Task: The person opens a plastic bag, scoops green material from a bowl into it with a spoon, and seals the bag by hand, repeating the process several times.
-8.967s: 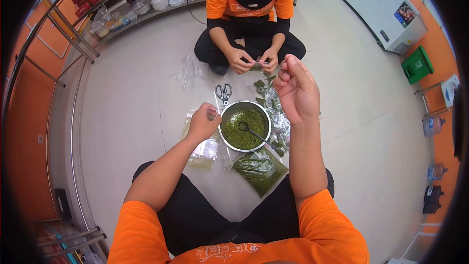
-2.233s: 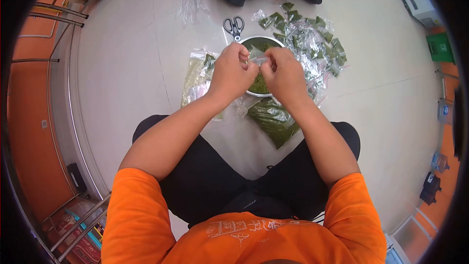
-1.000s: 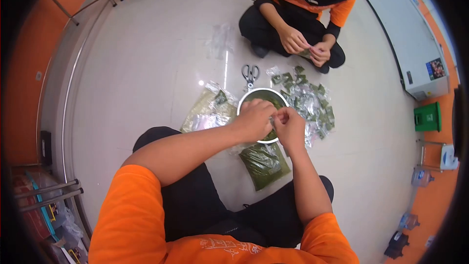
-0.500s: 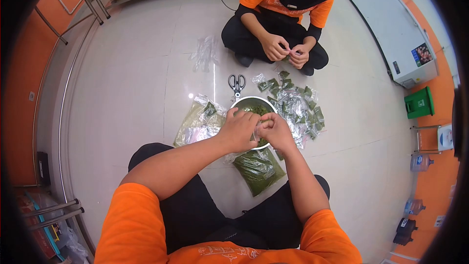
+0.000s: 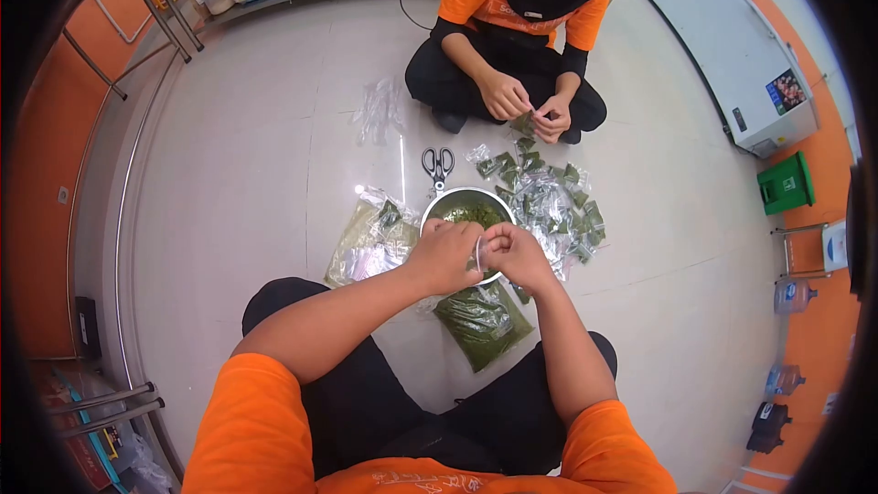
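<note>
My left hand (image 5: 444, 258) and my right hand (image 5: 518, 256) meet over the near rim of a round metal bowl (image 5: 508, 208). Between them is a small clear plastic bag (image 5: 476, 254), pinched by the fingers of both hands. My fingers hide much of it, and I cannot make out what it holds. Chopped green leaves (image 5: 474, 214) lie inside the bowl. Close below my hands, a large clear bag full of green matter (image 5: 485, 327) rests on the floor. Right of the bowl spreads a heap of small filled bags (image 5: 549, 206).
Scissors (image 5: 439, 167) lie behind the bowl. To its left is a large plastic bag (image 5: 352, 238) with small packets on top. Clear plastic (image 5: 378, 110) lies farther back. Across from me sits a co-worker (image 5: 508, 46), both hands holding a small green packet (image 5: 524, 123).
My hands have shifted slightly and my left fingers curl in more around the small bag. The co-worker's hands have moved lower and a green packet now shows below them. The view has tilted slightly.
</note>
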### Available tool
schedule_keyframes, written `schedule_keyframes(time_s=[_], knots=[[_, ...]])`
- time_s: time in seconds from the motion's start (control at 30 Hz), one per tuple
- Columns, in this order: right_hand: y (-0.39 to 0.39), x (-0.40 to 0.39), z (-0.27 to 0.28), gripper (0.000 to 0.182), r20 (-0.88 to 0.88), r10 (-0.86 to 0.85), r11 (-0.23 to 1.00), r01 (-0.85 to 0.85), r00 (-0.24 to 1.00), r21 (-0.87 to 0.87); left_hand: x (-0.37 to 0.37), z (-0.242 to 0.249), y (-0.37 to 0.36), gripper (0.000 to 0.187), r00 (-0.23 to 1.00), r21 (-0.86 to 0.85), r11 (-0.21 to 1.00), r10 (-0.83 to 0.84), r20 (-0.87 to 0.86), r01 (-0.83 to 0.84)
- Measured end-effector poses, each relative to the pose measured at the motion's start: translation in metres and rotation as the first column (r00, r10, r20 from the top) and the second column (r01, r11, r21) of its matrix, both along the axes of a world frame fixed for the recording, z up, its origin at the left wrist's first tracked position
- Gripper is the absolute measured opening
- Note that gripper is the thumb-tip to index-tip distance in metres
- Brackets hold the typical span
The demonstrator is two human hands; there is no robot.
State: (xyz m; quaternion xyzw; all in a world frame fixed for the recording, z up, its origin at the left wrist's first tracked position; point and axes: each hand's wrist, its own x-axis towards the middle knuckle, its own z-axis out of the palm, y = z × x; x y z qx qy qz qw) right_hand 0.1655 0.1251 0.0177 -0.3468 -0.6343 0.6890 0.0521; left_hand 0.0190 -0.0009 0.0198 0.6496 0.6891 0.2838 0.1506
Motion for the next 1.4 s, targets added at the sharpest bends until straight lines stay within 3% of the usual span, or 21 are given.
schedule_keyframes(time_s=[0.17, 0.27, 0.3, 0.33, 0.37, 0.4, 0.47, 0.57, 0.7, 0.8, 0.83, 0.93, 0.97, 1.07, 1.1, 1.2, 1.23, 1.37, 1.4], knots=[[-0.003, -0.002, 0.008, 0.03, 0.103, 0.005, 0.992, -0.018, 0.995, 0.125, 0.002, -0.003, 0.002, 0.041, 0.999, -0.099, 0.995, -0.01, 0.045, 0.014], [0.01, 0.009, -0.008, 0.032, -0.029, 0.122, 0.991, -0.12, 0.992, 0.061, 0.0, 0.0, 0.005, 0.036, 0.999, -0.17, 0.985, -0.015, 0.048, 0.023], [0.021, 0.016, -0.015, 0.031, 0.001, 0.156, 0.98, -0.155, 0.988, 0.123, -0.004, 0.001, 0.01, 0.035, 0.997, -0.231, 0.973, 0.018, 0.071, -0.002], [0.031, 0.02, -0.015, 0.028, 0.046, 0.156, 0.943, -0.163, 0.987, 0.291, -0.009, -0.012, 0.014, 0.033, 0.993, -0.273, 0.959, 0.097, 0.071, -0.074], [0.043, 0.027, -0.021, 0.027, 0.226, 0.113, 0.925, -0.186, 0.968, 0.332, -0.013, -0.003, 0.012, 0.033, 0.972, -0.247, 0.96, 0.172, 0.159, -0.13], [0.055, 0.033, -0.042, 0.035, 0.307, -0.025, 0.866, -0.133, 0.951, 0.482, -0.024, -0.006, 0.015, 0.035, 0.978, -0.203, 0.965, 0.188, 0.095, -0.166], [0.066, 0.055, -0.093, 0.043, 0.326, -0.237, 0.483, -0.18, 0.915, 0.857, -0.048, -0.007, 0.02, 0.039, 0.961, -0.201, 0.949, 0.265, 0.08, -0.245], [0.076, 0.074, -0.147, 0.055, 0.494, -0.314, 0.574, -0.253, 0.811, 0.779, -0.074, -0.006, 0.021, 0.043, 0.924, -0.183, 0.912, 0.381, 0.045, -0.367], [0.065, 0.056, -0.134, 0.069, 0.626, -0.284, 0.778, -0.207, 0.726, 0.593, -0.086, 0.026, 0.018, 0.044, 0.883, -0.267, 0.863, 0.463, 0.076, -0.43], [0.032, 0.029, -0.087, 0.059, 0.752, -0.137, 0.989, 0.046, 0.645, 0.141, -0.087, 0.037, 0.017, 0.038, 0.861, -0.28, 0.846, 0.497, 0.107, -0.454], [0.029, 0.034, -0.098, 0.041, 0.686, -0.144, 0.989, 0.136, 0.713, 0.066, -0.088, 0.039, 0.014, 0.036, 0.856, -0.286, 0.841, 0.505, 0.107, -0.46], [0.042, 0.048, -0.126, 0.041, 0.659, 0.04, 0.999, -0.013, 0.751, -0.045, -0.091, 0.051, 0.011, 0.038, 0.811, -0.41, 0.788, 0.561, 0.167, -0.46], [0.045, 0.052, -0.132, 0.031, 0.651, 0.067, 0.998, -0.058, 0.756, -0.035, -0.092, 0.05, 0.009, 0.038, 0.826, -0.37, 0.806, 0.543, 0.152, -0.462], [0.041, 0.043, -0.115, 0.027, 0.588, 0.013, 0.999, -0.032, 0.809, 0.022, -0.096, 0.049, 0.008, 0.038, 0.856, -0.276, 0.848, 0.5, 0.132, -0.453], [0.039, 0.04, -0.113, 0.033, 0.585, 0.037, 0.999, -0.053, 0.81, 0.011, -0.096, 0.049, 0.008, 0.038, 0.861, -0.279, 0.854, 0.488, 0.143, -0.438], [0.02, 0.028, -0.108, 0.043, 0.78, 0.043, 0.942, -0.285, 0.624, 0.176, -0.094, 0.047, 0.009, 0.038, 0.878, -0.285, 0.868, 0.458, 0.142, -0.407], [0.011, 0.031, -0.105, 0.047, 0.754, 0.06, 0.796, -0.487, 0.655, 0.36, -0.093, 0.047, 0.01, 0.038, 0.882, -0.283, 0.872, 0.45, 0.139, -0.4], [-0.006, 0.016, -0.126, 0.044, 0.692, -0.151, 0.694, -0.423, 0.706, 0.583, -0.089, 0.043, 0.009, 0.037, 0.895, -0.258, 0.884, 0.43, 0.12, -0.39], [-0.011, 0.013, -0.125, 0.042, 0.717, -0.106, 0.716, -0.448, 0.689, 0.536, -0.089, 0.039, 0.008, 0.038, 0.894, -0.247, 0.883, 0.435, 0.11, -0.399]])
